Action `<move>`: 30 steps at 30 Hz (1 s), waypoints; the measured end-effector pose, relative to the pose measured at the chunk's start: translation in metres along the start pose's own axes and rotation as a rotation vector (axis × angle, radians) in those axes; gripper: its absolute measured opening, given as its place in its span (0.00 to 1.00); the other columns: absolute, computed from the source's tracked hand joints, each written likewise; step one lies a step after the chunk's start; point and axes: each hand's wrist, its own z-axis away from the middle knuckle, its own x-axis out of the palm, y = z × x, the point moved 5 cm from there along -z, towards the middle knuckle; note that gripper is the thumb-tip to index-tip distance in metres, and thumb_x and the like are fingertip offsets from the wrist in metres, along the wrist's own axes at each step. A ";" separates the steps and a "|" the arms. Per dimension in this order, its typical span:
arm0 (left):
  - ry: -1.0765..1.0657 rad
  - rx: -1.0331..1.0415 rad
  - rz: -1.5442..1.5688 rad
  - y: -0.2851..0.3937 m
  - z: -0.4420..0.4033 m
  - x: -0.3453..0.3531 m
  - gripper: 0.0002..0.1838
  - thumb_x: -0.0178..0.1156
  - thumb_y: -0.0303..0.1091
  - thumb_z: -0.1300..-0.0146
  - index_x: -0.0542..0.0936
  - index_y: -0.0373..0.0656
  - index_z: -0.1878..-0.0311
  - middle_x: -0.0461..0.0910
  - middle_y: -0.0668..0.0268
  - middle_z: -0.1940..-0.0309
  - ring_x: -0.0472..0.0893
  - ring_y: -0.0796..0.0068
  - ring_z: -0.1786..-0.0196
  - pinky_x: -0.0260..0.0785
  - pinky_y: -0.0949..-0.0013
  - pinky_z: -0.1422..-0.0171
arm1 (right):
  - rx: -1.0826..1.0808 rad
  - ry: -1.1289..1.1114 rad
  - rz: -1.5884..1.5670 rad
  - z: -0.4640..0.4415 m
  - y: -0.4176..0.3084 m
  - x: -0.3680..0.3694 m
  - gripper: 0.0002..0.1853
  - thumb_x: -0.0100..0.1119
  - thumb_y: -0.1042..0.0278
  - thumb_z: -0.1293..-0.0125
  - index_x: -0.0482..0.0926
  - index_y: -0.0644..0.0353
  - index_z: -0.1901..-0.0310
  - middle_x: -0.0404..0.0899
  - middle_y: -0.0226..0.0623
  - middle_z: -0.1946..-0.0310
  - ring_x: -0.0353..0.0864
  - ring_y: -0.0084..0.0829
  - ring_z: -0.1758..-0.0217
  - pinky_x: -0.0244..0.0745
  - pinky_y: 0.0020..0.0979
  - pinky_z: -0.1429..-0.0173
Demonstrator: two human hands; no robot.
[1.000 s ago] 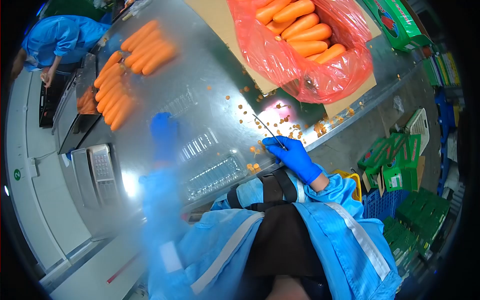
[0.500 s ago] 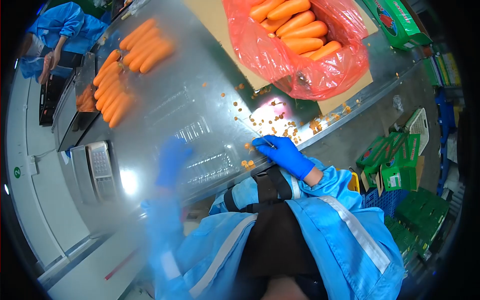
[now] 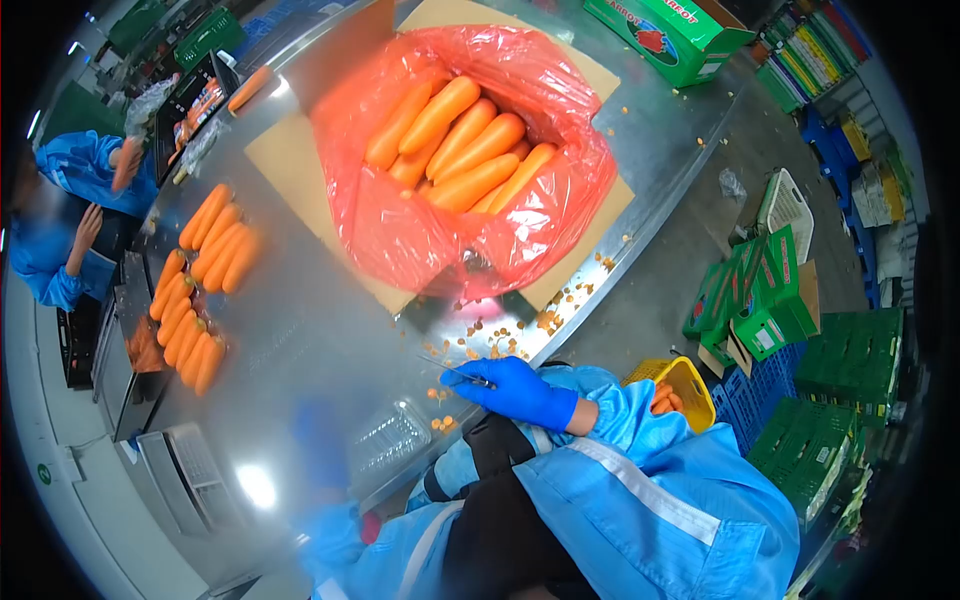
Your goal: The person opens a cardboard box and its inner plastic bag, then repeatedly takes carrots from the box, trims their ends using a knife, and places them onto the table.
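My right hand (image 3: 515, 390), in a blue glove, is closed round the handle of a small knife (image 3: 450, 372), its thin blade pointing up and left over the metal table (image 3: 300, 330). My left hand (image 3: 322, 440) is a blue blur above the table, left of a clear plastic tray (image 3: 393, 436); its fingers cannot be made out. Carrots (image 3: 478, 150) lie in an open red plastic bag (image 3: 350, 190) on cardboard. Two groups of carrots (image 3: 215, 240) rest at the table's left. Small carrot trimmings (image 3: 480, 340) lie between the bag and my right hand.
A co-worker (image 3: 80, 215) in blue is at the upper left, hands raised. A scale (image 3: 195, 465) stands lower left. Green carrot boxes (image 3: 670, 40) are at the top right and on the floor; a yellow basket (image 3: 690, 385) with carrots is beside my right arm.
The view has swung, so the bag and table items appear shifted. My left hand has moved nearer the table's near edge. My right hand keeps the knife. The co-worker's hands have moved.
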 end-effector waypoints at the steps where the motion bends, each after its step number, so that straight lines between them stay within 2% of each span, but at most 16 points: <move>1: -0.008 0.009 -0.011 -0.004 0.004 0.012 0.06 0.68 0.29 0.47 0.80 0.44 0.68 0.77 0.61 0.72 0.78 0.59 0.67 0.70 0.59 0.61 | -0.050 0.021 -0.050 0.000 -0.007 -0.009 0.16 0.61 0.57 0.31 0.83 0.51 0.46 0.86 0.38 0.56 0.86 0.31 0.56 0.79 0.31 0.50; 2: -0.160 -0.059 -0.073 0.000 0.001 0.016 0.11 0.70 0.31 0.49 0.80 0.44 0.63 0.78 0.61 0.67 0.79 0.58 0.61 0.70 0.58 0.55 | -0.102 0.041 -0.100 -0.001 -0.015 -0.020 0.16 0.60 0.56 0.31 0.83 0.50 0.46 0.86 0.38 0.57 0.86 0.32 0.56 0.79 0.31 0.51; 4: -0.145 -0.035 -0.025 0.020 -0.002 0.009 0.17 0.72 0.32 0.50 0.79 0.43 0.58 0.79 0.60 0.61 0.78 0.56 0.56 0.69 0.57 0.49 | -0.224 0.097 -0.192 0.000 -0.038 -0.052 0.15 0.62 0.57 0.33 0.84 0.49 0.47 0.86 0.37 0.58 0.86 0.29 0.57 0.78 0.29 0.53; 5: -0.141 -0.024 0.000 0.033 -0.006 0.002 0.20 0.73 0.33 0.51 0.78 0.43 0.55 0.79 0.59 0.58 0.78 0.55 0.53 0.69 0.57 0.46 | -0.201 0.121 -0.164 -0.003 -0.048 -0.073 0.15 0.62 0.58 0.33 0.84 0.50 0.47 0.86 0.37 0.58 0.86 0.30 0.57 0.78 0.30 0.53; 6: -0.165 -0.062 -0.032 0.023 0.002 0.014 0.27 0.74 0.34 0.51 0.76 0.41 0.47 0.78 0.58 0.50 0.75 0.53 0.45 0.66 0.56 0.40 | -0.177 0.144 -0.136 -0.008 -0.057 -0.095 0.15 0.63 0.58 0.33 0.84 0.50 0.47 0.86 0.37 0.57 0.86 0.31 0.57 0.79 0.30 0.54; 10: -0.006 -0.128 0.176 0.065 -0.030 -0.021 0.24 0.73 0.32 0.48 0.78 0.40 0.48 0.79 0.58 0.52 0.77 0.55 0.47 0.68 0.58 0.40 | -0.277 0.311 0.273 -0.054 -0.092 -0.176 0.16 0.63 0.63 0.36 0.82 0.52 0.47 0.85 0.37 0.55 0.86 0.39 0.56 0.80 0.34 0.54; 11: 0.022 -0.134 0.209 0.075 -0.039 -0.027 0.23 0.72 0.31 0.48 0.78 0.40 0.48 0.80 0.58 0.52 0.78 0.55 0.47 0.68 0.58 0.41 | -0.391 0.335 0.323 -0.070 -0.097 -0.187 0.17 0.63 0.64 0.36 0.81 0.52 0.46 0.84 0.38 0.53 0.85 0.41 0.56 0.80 0.35 0.54; 13: 0.078 -0.129 0.238 0.100 -0.058 -0.042 0.20 0.71 0.29 0.47 0.79 0.40 0.50 0.81 0.58 0.54 0.79 0.56 0.49 0.69 0.59 0.42 | -0.622 0.381 0.422 -0.109 -0.096 -0.199 0.19 0.62 0.66 0.37 0.79 0.52 0.43 0.82 0.40 0.50 0.84 0.46 0.55 0.80 0.38 0.53; 16: 0.141 -0.117 0.237 0.141 -0.076 -0.064 0.16 0.69 0.26 0.46 0.80 0.39 0.52 0.81 0.57 0.56 0.79 0.56 0.51 0.70 0.60 0.43 | -0.665 0.359 0.512 -0.168 -0.087 -0.205 0.22 0.60 0.67 0.37 0.75 0.51 0.40 0.79 0.44 0.47 0.83 0.50 0.56 0.80 0.42 0.53; 18: 0.165 -0.123 0.253 0.160 -0.084 -0.073 0.15 0.68 0.24 0.45 0.80 0.39 0.53 0.81 0.57 0.57 0.80 0.56 0.51 0.70 0.60 0.43 | -0.587 0.255 0.473 -0.208 -0.078 -0.206 0.22 0.60 0.68 0.37 0.74 0.52 0.40 0.77 0.44 0.45 0.82 0.52 0.56 0.80 0.44 0.54; 20: 0.171 -0.119 0.226 0.171 -0.089 -0.073 0.16 0.67 0.22 0.46 0.80 0.39 0.53 0.81 0.57 0.57 0.80 0.56 0.51 0.70 0.60 0.44 | -0.580 0.198 0.551 -0.234 -0.081 -0.207 0.18 0.56 0.61 0.34 0.74 0.52 0.43 0.79 0.48 0.52 0.82 0.54 0.57 0.78 0.48 0.56; 23: 0.159 -0.123 0.239 0.203 -0.109 -0.085 0.16 0.67 0.21 0.46 0.80 0.39 0.53 0.81 0.57 0.57 0.80 0.55 0.51 0.71 0.60 0.44 | -0.308 0.097 0.383 -0.287 -0.059 -0.215 0.19 0.51 0.53 0.30 0.74 0.52 0.43 0.81 0.51 0.62 0.81 0.55 0.59 0.77 0.50 0.56; 24: 0.150 -0.122 0.257 0.213 -0.118 -0.091 0.16 0.67 0.21 0.47 0.80 0.39 0.53 0.81 0.57 0.57 0.80 0.55 0.52 0.71 0.60 0.44 | -0.395 0.129 0.476 -0.292 -0.056 -0.216 0.23 0.45 0.44 0.29 0.75 0.52 0.45 0.81 0.53 0.68 0.82 0.56 0.61 0.76 0.51 0.56; 27: 0.187 -0.088 0.211 0.224 -0.140 -0.099 0.15 0.66 0.20 0.46 0.80 0.38 0.54 0.81 0.56 0.57 0.80 0.55 0.52 0.71 0.60 0.44 | -0.062 0.123 0.015 -0.266 -0.075 -0.246 0.21 0.54 0.47 0.31 0.77 0.51 0.46 0.82 0.50 0.66 0.83 0.51 0.63 0.78 0.47 0.59; 29: 0.207 -0.089 0.276 0.230 -0.159 -0.102 0.15 0.66 0.19 0.47 0.80 0.38 0.54 0.82 0.57 0.56 0.80 0.58 0.52 0.71 0.61 0.44 | -0.758 0.591 0.377 -0.246 -0.092 -0.289 0.19 0.63 0.53 0.34 0.78 0.50 0.45 0.83 0.41 0.69 0.85 0.40 0.65 0.78 0.39 0.63; 30: 0.180 -0.103 0.304 0.236 -0.169 -0.107 0.15 0.66 0.19 0.47 0.80 0.38 0.54 0.82 0.57 0.56 0.80 0.59 0.51 0.71 0.61 0.44 | -0.675 0.547 0.082 -0.239 -0.087 -0.315 0.20 0.65 0.56 0.36 0.78 0.51 0.44 0.83 0.37 0.69 0.84 0.33 0.65 0.76 0.34 0.67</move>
